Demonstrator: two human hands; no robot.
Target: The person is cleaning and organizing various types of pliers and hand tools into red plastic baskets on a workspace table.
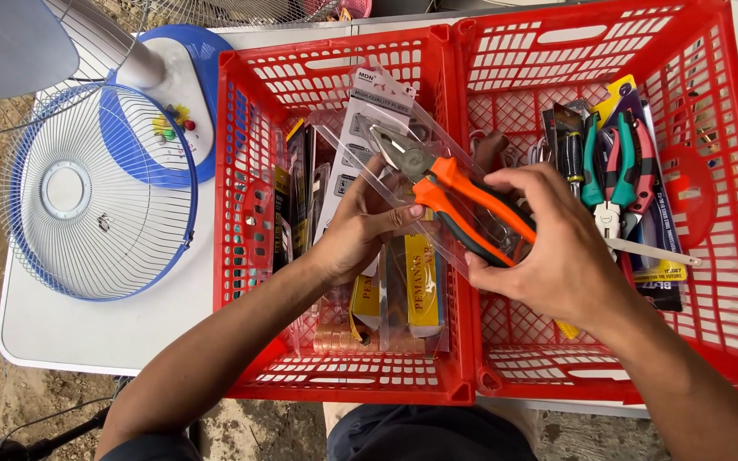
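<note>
A person's two bare hands work over a pair of red plastic crates standing side by side on a white counter [87, 333]. The right hand [557, 248] closes its grip around the orange-and-black handles of a pair of combination pliers [454, 201], fingers curled over the top and thumb underneath, the steel jaws pointing up and away to the left of the grip. The left hand [360, 230] pinches the clear plastic blister pack [369, 128] with its white backing card, thumb pressed against the pack just below the pliers' head; the pliers lie across the pack, and whether they rest inside or on top of it cannot be told. Directly beneath both grips, in the left crate [241, 171], lie yellow-and-black packaged items [420, 286] and further carded tools stacked on edge. Beyond the right grip, in the right crate [728, 282], sits a cluster of hand tools with green and pink handles [617, 162], some on dark backing cards. Well apart to the left of the left forearm, a white wire fan guard with a blue rim [100, 192] lies flat on the counter, near a blue-and-white fan base [172, 77].
</note>
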